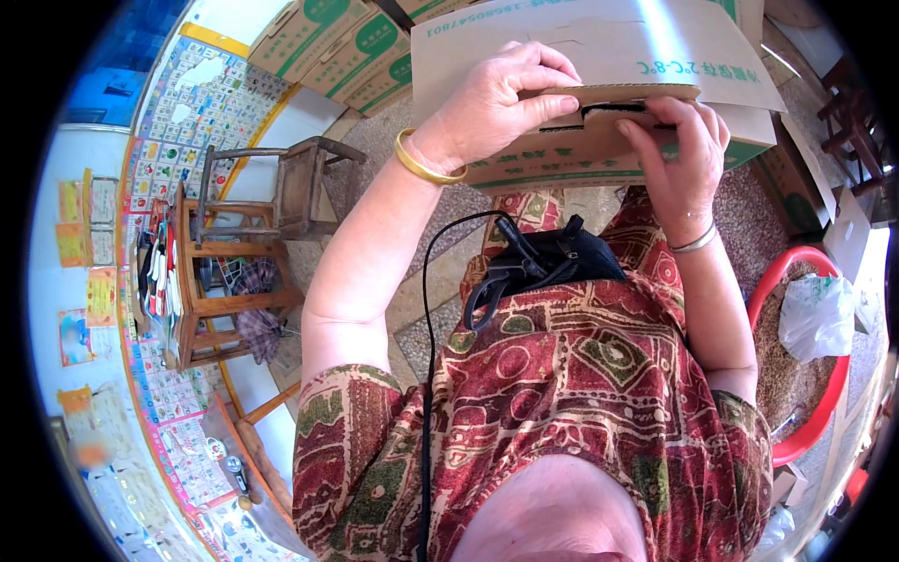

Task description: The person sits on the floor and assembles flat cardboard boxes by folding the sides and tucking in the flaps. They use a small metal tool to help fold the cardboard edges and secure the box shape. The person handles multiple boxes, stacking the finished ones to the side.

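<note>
A large brown cardboard box (562, 161) with green print stands in front of me. Its top flap (543, 42) lies on the side away from me, and a dark slot shows along the near top edge. My left hand (510, 98), with a gold bangle on its wrist, pinches the flap's near edge between thumb and fingers. To its right, my right hand (686, 155) wears a silver-coloured bangle and is closed on the flap edge by the slot. Its thumb is against a small cardboard tab. The inside of the box is hidden.
Several similar boxes (351, 51) stand at the back left. A wooden chair (304, 192) and a wooden rack (239, 304) are at left. At right is a red basin (836, 393) of grain-like material with a white plastic bag (815, 318). A black pouch (581, 251) with a cable lies at my waist.
</note>
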The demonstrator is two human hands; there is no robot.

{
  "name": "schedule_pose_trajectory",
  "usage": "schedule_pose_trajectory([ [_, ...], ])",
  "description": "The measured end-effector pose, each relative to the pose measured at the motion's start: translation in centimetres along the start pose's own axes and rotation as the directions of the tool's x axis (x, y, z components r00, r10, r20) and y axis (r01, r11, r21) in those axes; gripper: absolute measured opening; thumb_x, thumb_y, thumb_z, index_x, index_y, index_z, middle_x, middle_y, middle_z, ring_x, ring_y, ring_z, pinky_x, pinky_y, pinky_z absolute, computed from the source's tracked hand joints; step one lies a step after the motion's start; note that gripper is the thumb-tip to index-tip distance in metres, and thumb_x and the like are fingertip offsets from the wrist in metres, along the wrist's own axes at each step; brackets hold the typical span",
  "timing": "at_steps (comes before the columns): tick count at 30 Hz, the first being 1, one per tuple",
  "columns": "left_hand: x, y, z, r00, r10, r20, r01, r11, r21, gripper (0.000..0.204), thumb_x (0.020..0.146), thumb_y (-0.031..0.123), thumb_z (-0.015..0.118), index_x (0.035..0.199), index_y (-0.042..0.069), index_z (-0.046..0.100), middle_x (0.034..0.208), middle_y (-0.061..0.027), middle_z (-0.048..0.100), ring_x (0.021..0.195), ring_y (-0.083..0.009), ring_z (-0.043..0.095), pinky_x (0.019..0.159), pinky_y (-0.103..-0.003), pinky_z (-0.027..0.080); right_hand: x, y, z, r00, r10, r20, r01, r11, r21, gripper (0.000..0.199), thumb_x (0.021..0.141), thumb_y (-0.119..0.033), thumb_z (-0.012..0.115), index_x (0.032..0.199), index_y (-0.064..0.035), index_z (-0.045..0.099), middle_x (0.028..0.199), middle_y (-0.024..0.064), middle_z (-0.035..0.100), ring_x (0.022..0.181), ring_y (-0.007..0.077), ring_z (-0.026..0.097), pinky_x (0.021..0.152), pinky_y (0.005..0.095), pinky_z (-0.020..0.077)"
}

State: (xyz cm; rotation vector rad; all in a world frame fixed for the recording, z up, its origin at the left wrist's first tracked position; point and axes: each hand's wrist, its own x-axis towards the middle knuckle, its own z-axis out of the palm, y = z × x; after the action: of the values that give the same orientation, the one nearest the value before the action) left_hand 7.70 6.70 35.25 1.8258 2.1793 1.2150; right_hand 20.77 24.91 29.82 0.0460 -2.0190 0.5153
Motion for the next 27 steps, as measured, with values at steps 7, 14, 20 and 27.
schedule_pose_trajectory([
  [7,-0.4,0.1,0.1,0.996,0.089,-0.010,-0.088,0.994,0.063,0.016,0.081,0.007,0.068,0.096,0.001,0.069,0.098,-0.0052,0.063,0.095,-0.0167,0.057,0.083,-0.026,0.045,-0.3,-0.2,0.2,0.995,0.101,0.010,-0.101,0.995,0.002,0.028,0.068,-0.018,0.079,0.087,-0.0118,0.059,0.081,0.0004,0.061,0.081,0.0220,0.056,0.082,0.0353,0.0372],
  [14,-0.5,0.2,0.4,0.979,0.199,-0.036,-0.191,0.968,0.160,0.020,0.078,0.006,0.071,0.098,0.003,0.070,0.096,-0.0058,0.064,0.090,-0.0179,0.059,0.079,-0.026,0.047,-0.2,-0.2,0.5,0.992,0.128,-0.011,-0.128,0.992,-0.008,0.029,0.067,-0.019,0.079,0.084,-0.0112,0.057,0.080,0.0021,0.060,0.080,0.0247,0.055,0.082,0.0371,0.0381],
  [20,-0.7,0.9,0.7,0.960,0.280,-0.018,-0.265,0.926,0.267,0.024,0.075,0.003,0.072,0.099,0.004,0.071,0.095,-0.0066,0.064,0.087,-0.0202,0.060,0.075,-0.028,0.048,-0.5,-0.2,0.8,0.988,0.146,-0.056,-0.147,0.989,-0.010,0.029,0.063,-0.018,0.081,0.079,-0.0111,0.057,0.077,0.0025,0.058,0.078,0.0252,0.055,0.079,0.0359,0.0390],
  [27,-1.3,0.9,0.7,0.936,0.351,0.010,-0.345,0.913,0.216,0.031,0.070,0.002,0.074,0.101,0.006,0.071,0.094,-0.0055,0.063,0.084,-0.0203,0.060,0.073,-0.030,0.047,-1.6,0.5,0.9,0.991,0.084,-0.101,-0.083,0.996,0.018,0.028,0.063,-0.015,0.081,0.077,-0.0114,0.058,0.079,0.0023,0.059,0.081,0.0255,0.056,0.081,0.0364,0.0395],
])
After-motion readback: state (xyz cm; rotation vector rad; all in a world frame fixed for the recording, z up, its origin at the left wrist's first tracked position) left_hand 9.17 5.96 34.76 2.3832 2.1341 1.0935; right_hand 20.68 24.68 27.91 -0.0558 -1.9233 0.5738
